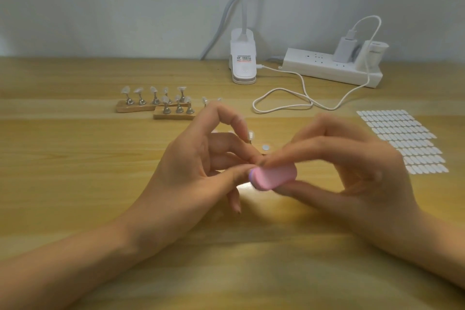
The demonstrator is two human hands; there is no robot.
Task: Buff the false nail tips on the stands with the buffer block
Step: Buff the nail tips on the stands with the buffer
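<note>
Smooth wood-grain desk (pixel 75 158); mid-frame my right hand (pixel 352 166) pinches the rounded pink buffer block (pixel 274 176) against my left hand (pixel 196 171), its pinched fingertips hiding whatever they hold. Clear nail tips (pixel 125 89) top metal stands (pixel 129 101) upper left.

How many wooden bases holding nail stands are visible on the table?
2. The rear base lies left of centre; the front base lies just before it, shifted right. The left hand may hide another, since more tips show beside it.
</note>
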